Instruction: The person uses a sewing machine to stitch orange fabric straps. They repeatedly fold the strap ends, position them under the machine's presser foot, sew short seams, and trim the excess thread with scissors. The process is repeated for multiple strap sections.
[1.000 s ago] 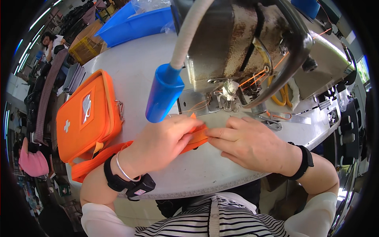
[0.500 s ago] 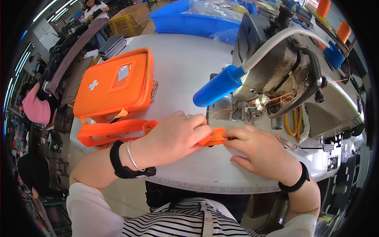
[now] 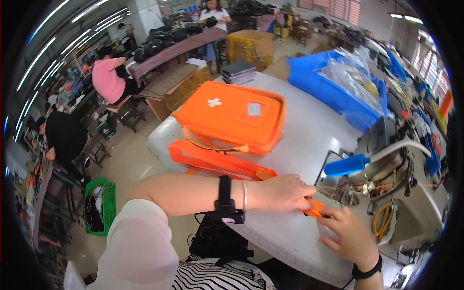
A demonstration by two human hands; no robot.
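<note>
An orange webbing strap [image 3: 215, 159] lies folded along the table in front of an orange bag [image 3: 227, 113] with a white cross and a clear label window. The strap runs under my left wrist to its end piece [image 3: 314, 209]. My left hand [image 3: 285, 193] is closed on that end from the left. From the right, the fingertips of my right hand [image 3: 352, 237] pinch the other side of it. A small dark bit shows at the right fingertips, too small to make out. Just beyond my hands stands a sewing machine [image 3: 396, 179] threaded with orange.
A blue guard tube [image 3: 347, 166] hangs over the needle area. Yellow-handled scissors [image 3: 384, 221] rest on the machine's near side. A blue bin [image 3: 333, 92] of clear plastic bags and a stack of grey sheets [image 3: 239, 72] sit at the back. Other people work at the far left.
The view has swung left and up, so the bag, machine and hands appear shifted, with more of the room showing. Both hands stay on the strap's end.
</note>
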